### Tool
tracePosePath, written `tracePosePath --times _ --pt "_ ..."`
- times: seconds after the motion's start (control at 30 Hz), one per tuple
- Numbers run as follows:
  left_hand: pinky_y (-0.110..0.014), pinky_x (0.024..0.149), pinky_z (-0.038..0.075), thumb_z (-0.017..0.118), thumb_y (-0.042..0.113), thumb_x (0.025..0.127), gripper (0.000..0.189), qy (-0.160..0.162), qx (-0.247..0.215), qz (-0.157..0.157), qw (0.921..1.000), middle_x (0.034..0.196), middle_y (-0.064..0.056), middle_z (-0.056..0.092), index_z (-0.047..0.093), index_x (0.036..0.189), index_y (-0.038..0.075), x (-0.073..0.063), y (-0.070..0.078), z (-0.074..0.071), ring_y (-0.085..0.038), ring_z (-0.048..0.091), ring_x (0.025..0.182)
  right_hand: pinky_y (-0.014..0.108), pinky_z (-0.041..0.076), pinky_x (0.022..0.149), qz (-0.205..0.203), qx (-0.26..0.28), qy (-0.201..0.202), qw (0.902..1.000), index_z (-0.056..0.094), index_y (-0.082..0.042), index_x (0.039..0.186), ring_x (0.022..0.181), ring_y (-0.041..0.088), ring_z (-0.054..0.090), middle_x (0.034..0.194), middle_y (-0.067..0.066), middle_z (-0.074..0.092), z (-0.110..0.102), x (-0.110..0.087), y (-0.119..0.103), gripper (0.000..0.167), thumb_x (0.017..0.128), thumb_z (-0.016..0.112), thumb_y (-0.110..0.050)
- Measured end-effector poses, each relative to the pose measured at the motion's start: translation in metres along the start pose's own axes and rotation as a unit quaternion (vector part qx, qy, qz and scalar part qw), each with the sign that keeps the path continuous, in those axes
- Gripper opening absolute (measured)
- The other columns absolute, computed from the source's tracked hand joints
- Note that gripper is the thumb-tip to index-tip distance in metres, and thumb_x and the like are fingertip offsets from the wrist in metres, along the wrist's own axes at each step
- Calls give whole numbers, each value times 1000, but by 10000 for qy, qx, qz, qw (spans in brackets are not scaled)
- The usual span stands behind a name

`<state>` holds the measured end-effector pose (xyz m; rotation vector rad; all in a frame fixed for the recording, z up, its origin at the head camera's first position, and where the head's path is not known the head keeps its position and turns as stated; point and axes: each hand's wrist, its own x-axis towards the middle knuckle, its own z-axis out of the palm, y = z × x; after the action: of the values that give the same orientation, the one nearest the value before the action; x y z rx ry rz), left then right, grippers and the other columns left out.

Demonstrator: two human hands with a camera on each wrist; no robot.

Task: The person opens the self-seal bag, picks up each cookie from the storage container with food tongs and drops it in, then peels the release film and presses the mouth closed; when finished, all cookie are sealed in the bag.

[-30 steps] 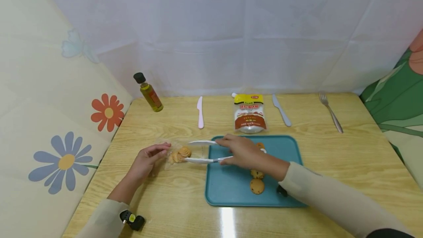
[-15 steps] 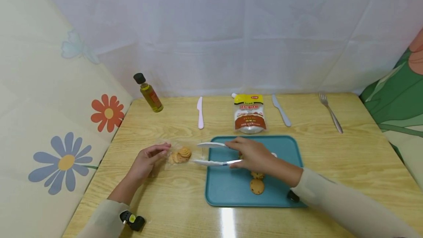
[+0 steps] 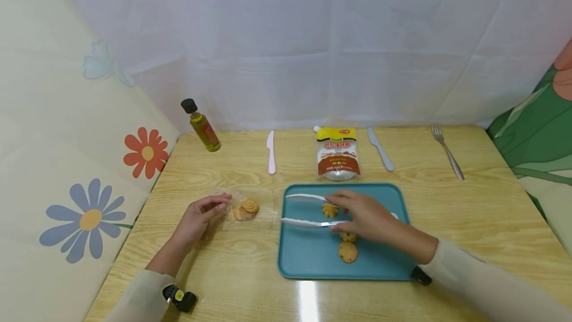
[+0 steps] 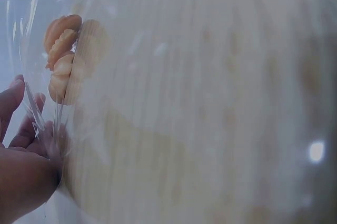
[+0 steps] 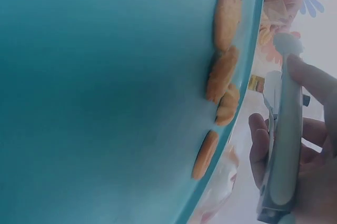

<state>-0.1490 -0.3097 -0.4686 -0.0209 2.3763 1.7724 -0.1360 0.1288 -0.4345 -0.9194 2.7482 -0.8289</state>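
My left hand (image 3: 201, 217) grips a clear plastic bag (image 3: 266, 208) that lies on the table. Several cookies (image 3: 243, 209) are inside it, some swirled. Above the blue tray (image 3: 308, 262), my right hand (image 3: 364, 215) holds a pair of white tongs (image 3: 304, 223) with arms spread apart and tips toward the bag. Nothing is between the tips. On the tray are a flower-shaped cookie (image 3: 329, 210), partly framed by the tongs, and a round cookie (image 3: 347, 252). The right wrist view shows several tray cookies in a row, including one oval-looking cookie (image 5: 204, 154). My right hand hides part of the tray.
Along the back stand an oil bottle (image 3: 204, 130) and a red-and-yellow pouch (image 3: 338, 155). A pink knife (image 3: 271, 153), a grey knife (image 3: 381, 150) and a fork (image 3: 448, 153) lie around them. A white cloth (image 3: 286, 48) hangs behind the table.
My right hand has moved right with the tongs, whose tips have gone from beside the bagged cookies to over the tray's left part. My left hand and the bag have stayed put.
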Motion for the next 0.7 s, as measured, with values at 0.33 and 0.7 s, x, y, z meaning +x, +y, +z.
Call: tracePosePath --times 0.33,0.7 --pt "-9 98 46 63 19 104 38 3 12 -19 10000 129 14 69 65 131 -7 1 -1 1 10 50 123 24 50 69 256 -24 214 9994 59 -11 147 90 13 63 137 4 63 -7 -24 22 71 85 86 -34" --pt "-9 98 45 63 21 104 39 -7 81 -10 10000 133 9 68 65 132 -6 1 -2 0 9 49 125 26 50 67 687 -145 451 9965 58 -9 147 91 15 61 134 10 64 -24 -47 43 71 87 85 -36"
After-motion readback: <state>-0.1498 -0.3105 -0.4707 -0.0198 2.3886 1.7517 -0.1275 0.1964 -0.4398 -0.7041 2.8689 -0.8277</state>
